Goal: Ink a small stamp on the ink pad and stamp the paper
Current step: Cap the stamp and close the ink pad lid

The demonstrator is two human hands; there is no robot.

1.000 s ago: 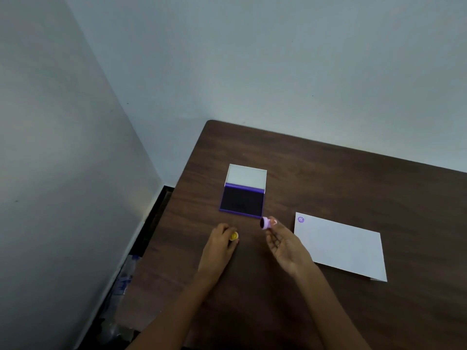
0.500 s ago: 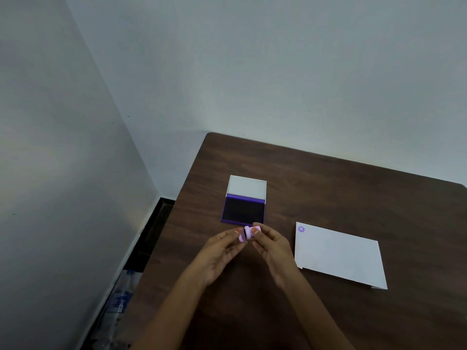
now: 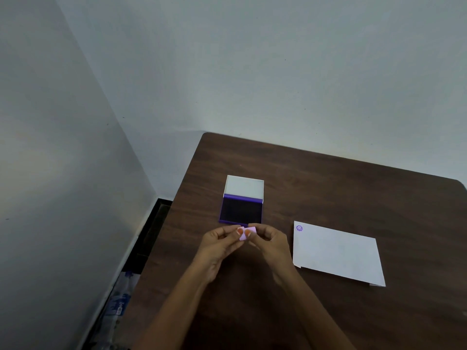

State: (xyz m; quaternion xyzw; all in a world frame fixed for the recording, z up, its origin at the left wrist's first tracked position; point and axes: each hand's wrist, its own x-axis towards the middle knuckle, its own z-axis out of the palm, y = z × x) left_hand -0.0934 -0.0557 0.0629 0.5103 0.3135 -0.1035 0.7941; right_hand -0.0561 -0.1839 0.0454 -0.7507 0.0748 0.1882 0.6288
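A small pale purple stamp (image 3: 246,233) is pinched between the fingertips of my left hand (image 3: 219,245) and my right hand (image 3: 270,242), just above the dark wooden table (image 3: 328,188). Right behind the hands lies the ink pad (image 3: 241,210), purple-framed, with its white lid (image 3: 244,186) folded back and the dark pad bare. The white paper (image 3: 338,253) lies to the right of my right hand and carries one purple stamp mark (image 3: 299,228) in its near-left corner. The stamp's face is hidden by my fingers.
The table stands in a room corner, with grey walls close behind and to the left. Its left edge (image 3: 177,205) drops to a dark floor gap holding a plastic-wrapped item (image 3: 118,306).
A second ago my left hand rested on a yellow item on the table and my right alone held the stamp. Both hands have since met on the stamp; the yellow item is out of sight.
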